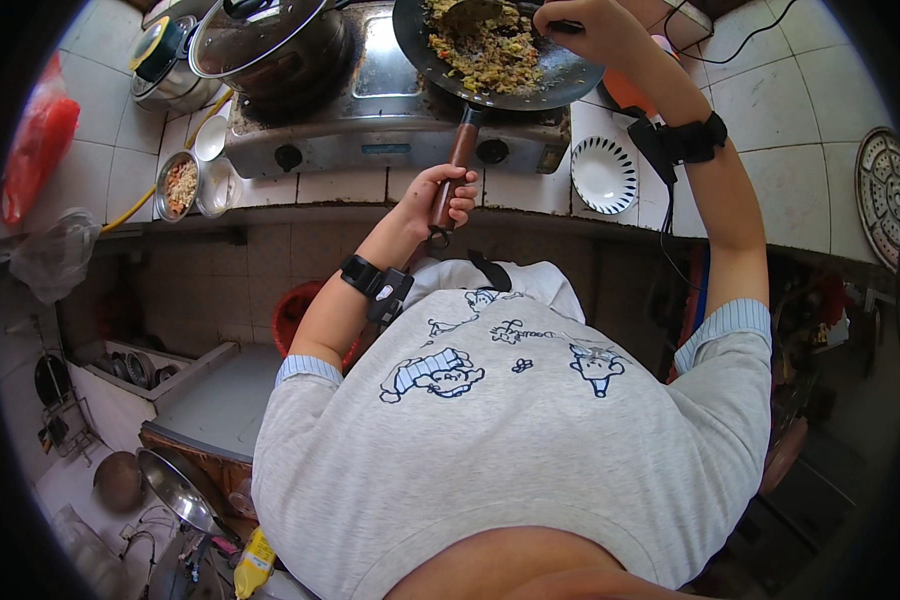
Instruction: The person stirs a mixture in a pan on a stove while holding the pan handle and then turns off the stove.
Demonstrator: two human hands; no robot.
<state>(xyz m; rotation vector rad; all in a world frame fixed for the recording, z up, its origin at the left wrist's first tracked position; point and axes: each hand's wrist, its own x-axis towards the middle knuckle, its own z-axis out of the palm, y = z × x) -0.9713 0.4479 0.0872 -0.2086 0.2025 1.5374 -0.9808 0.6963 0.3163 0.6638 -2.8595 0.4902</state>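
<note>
My left hand [444, 199] is wrapped around the brown handle [463, 146] of a dark wok [495, 97], which sits over the right side of a gas stove [420, 150]. Chopped, mixed food [487, 56] with yellow, green and red bits lies in the wok. Above the wok's right part, my right hand [589, 26] grips the black handle of a cooking utensil, whose dark, rounded head [471, 13] rests among the food at the top. Part of the utensil's handle is out of the picture.
On the stove's left stands a large pot with a glass lid [259, 34]. A metal bowl of chopped food [178, 186] and small white bowl [211, 138] sit left of the stove. A patterned white dish [604, 175] lies at the right. A yellow hose [131, 210] crosses the left counter.
</note>
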